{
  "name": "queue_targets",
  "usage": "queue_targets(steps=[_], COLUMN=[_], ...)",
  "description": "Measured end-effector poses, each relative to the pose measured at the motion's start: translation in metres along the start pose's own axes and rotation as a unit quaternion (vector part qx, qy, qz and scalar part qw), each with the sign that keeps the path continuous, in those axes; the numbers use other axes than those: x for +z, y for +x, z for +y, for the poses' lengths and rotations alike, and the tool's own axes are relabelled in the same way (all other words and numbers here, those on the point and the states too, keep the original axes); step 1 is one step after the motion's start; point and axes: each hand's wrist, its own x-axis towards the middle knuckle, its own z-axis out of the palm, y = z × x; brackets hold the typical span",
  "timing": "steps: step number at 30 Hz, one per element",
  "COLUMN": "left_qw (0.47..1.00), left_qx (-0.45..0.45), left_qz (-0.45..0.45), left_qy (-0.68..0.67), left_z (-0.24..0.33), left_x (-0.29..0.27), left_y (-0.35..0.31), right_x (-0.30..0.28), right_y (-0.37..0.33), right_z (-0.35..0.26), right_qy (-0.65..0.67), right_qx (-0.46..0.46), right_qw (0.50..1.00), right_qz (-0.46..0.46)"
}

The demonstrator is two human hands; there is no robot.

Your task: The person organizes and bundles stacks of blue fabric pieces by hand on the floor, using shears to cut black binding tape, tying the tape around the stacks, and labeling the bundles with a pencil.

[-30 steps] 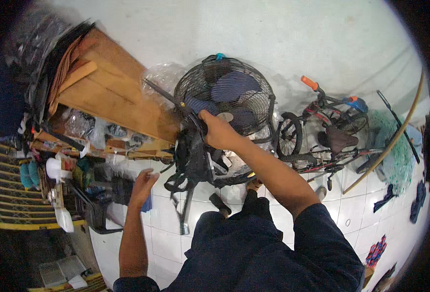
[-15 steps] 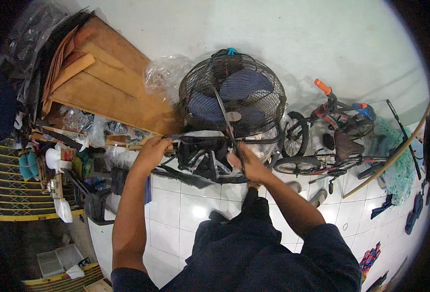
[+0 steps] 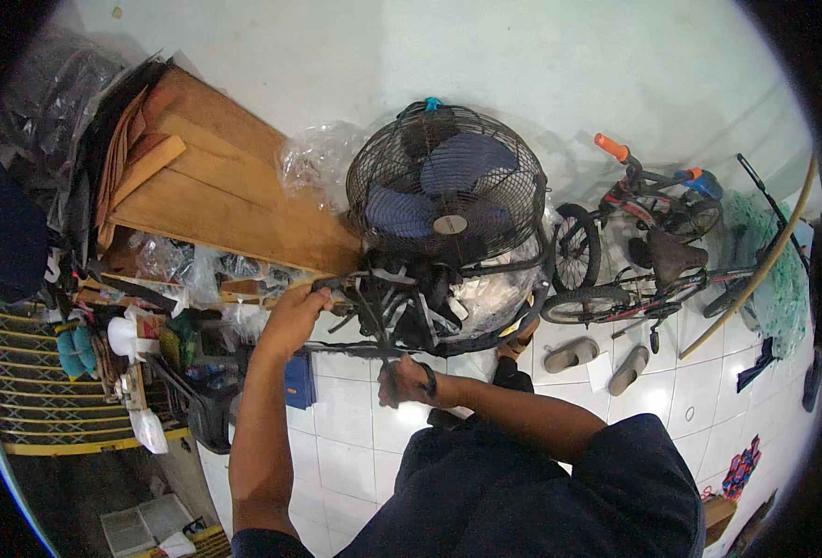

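My left hand [image 3: 295, 319] is closed on the end of a black strip [image 3: 336, 282] at the left side of a black, plastic-lined heap [image 3: 430, 312]. Lower and to the right, my right hand [image 3: 404, 382] is closed around the handle of what look like long dark scissors [image 3: 380, 330]. Their blades point up and away, over the dark pieces of the heap. A black loop [image 3: 429, 377] shows at the right hand; whether it is a handle or a band I cannot tell. Where the blades meet the material is hard to make out.
Behind the heap stands a large caged fan [image 3: 446, 181] with blue blades. Brown boards [image 3: 234, 177] lean at left, above clutter and a yellow folding grille [image 3: 39, 372]. At right are a small bicycle [image 3: 639, 279], grey sandals [image 3: 571, 355] and a bent pole [image 3: 755, 270].
My right hand has come down and left, toward my body, bringing the scissors with it. My left hand keeps its grip on the black strip, which now hangs lower. The view has shifted slightly.
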Motion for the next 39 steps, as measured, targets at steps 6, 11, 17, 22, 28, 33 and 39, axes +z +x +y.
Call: queue_targets(steps=[6, 11, 17, 22, 28, 33, 39], left_qw=[0.996, 0.999, 0.998, 0.995, 0.988, 0.988, 0.944], left_qx=[-0.065, -0.004, 0.034, 0.091, 0.14, 0.144, 0.154], left_qz=[-0.029, 0.014, 0.0, -0.021, 0.054, -0.019, -0.245], left_qy=[-0.05, -0.049, -0.045, -0.029, -0.019, -0.052, 0.161], left_z=[-0.002, -0.032, -0.037, -0.057, -0.098, -0.109, -0.254], left_x=[-0.009, -0.027, -0.028, -0.033, -0.057, -0.007, 0.138], left_y=[-0.019, -0.02, -0.033, -0.047, -0.082, -0.156, -0.144], right_x=[0.013, 0.024, 0.052, 0.06, 0.071, 0.014, 0.066], right_y=[0.003, -0.022, -0.043, 0.026, 0.005, -0.169, -0.354], right_z=[-0.049, -0.022, 0.043, 0.054, 0.078, 0.211, 0.385], right_qy=[-0.302, -0.259, -0.068, -0.18, -0.189, -0.573, -0.442], right_qx=[-0.042, -0.147, -0.053, -0.109, -0.302, -0.114, 0.209], right_qw=[0.941, 0.925, 0.994, 0.959, 0.866, 0.543, 0.496], right_qz=[0.15, 0.236, 0.072, 0.189, 0.351, 0.603, 0.718])
